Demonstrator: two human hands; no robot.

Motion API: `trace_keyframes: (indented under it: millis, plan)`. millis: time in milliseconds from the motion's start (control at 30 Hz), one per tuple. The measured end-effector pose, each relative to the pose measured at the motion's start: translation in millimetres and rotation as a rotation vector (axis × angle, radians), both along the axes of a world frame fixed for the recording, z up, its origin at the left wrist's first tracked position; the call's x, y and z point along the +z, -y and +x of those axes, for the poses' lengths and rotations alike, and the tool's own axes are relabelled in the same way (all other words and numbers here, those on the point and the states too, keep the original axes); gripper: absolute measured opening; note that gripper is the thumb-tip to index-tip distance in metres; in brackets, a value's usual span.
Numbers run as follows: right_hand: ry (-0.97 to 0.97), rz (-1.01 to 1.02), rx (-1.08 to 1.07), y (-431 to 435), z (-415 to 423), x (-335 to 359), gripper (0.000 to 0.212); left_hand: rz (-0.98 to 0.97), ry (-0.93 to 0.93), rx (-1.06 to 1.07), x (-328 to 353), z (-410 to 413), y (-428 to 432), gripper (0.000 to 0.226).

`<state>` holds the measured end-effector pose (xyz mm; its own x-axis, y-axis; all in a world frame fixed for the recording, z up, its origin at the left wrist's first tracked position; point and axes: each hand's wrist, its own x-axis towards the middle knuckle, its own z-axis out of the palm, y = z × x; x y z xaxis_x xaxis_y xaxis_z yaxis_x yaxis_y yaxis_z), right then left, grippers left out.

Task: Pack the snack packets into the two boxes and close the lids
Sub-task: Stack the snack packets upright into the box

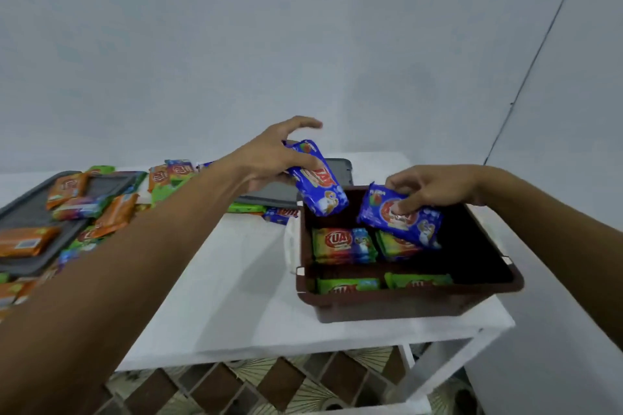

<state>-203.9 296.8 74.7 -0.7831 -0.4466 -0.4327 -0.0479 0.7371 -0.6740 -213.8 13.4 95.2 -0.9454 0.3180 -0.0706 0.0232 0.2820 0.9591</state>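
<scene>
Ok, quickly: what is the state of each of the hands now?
Left hand: holds a blue packet above the brown box's far left corner.
Right hand: pinches a second blue packet over the box.

Pale grey wall (303, 27) behind a white table (236, 280); floor (276, 387) seemingly brown-patterned tile

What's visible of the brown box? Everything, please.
The dark brown rectangular plastic box stands open, lidless, near the right front corner of the white table. It has a flared rim with small white tabs at left and right. Inside, four green foil packets lie flat in its left part; the right part is in shadow. The right hand holds a blue foil packet just over them; the left hand holds a second blue foil packet over its far left corner.
</scene>
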Motion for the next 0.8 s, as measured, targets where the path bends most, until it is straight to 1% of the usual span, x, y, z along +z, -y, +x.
trace_keyframes:
  millis: [67,100,133,167,233,333,367,433,467,500,567,700,800]
  plan:
    - [0.028,0.134,0.114,-16.1,-1.5,-8.6,0.015,-0.102,0.025,-0.094,-6.0,6.6,-21.0,0.024]
    - [0.037,0.19,0.161,-22.6,-1.9,-13.9,0.015,-0.141,0.05,-0.127,-12.5,8.7,-31.0,0.017]
    - [0.051,0.235,0.198,-24.2,-2.2,-18.5,0.016,-0.175,0.072,-0.157,-18.9,10.6,-36.7,0.015]
    - [0.072,0.269,0.226,-29.9,-1.9,-24.5,0.018,-0.216,0.082,-0.195,-29.5,12.6,-48.0,0.017]
    - [0.089,0.324,0.296,-31.4,0.6,-35.5,0.023,-0.328,0.042,-0.277,-50.2,17.0,-61.4,0.024]
    - [0.038,0.452,0.433,-27.4,7.3,-49.8,0.031,-0.567,0.076,-0.427,-74.1,26.0,-78.9,0.025]
    - [-0.006,0.497,0.473,-24.7,9.5,-55.2,0.033,-0.69,0.076,-0.501,-78.3,27.7,-82.9,0.029]
    - [-0.102,0.603,0.531,-21.1,13.8,-64.8,0.039,-0.98,-0.014,-0.587,-82.6,30.9,-88.2,0.036]
    - [-0.135,0.654,0.549,-21.3,15.4,-68.7,0.04,-1.094,-0.059,-0.603,-85.1,32.6,-90.5,0.038]
    - [-0.159,0.691,0.563,-21.6,15.9,-71.6,0.04,-1.163,-0.073,-0.619,-88.2,34.8,-92.4,0.04]
    - [-0.184,0.696,0.576,-23.1,15.7,-76.0,0.04,-1.203,-0.092,-0.644,-96.8,37.5,-94.7,0.044]
    - [-0.144,0.529,0.574,-25.2,15.9,-79.0,0.054,-1.196,-0.119,-0.662,-101.8,39.8,-94.8,0.046]
    - [-0.135,0.505,0.598,-27.3,13.2,-80.9,0.049,-1.228,-0.117,-0.647,-101.5,38.0,-93.1,0.041]
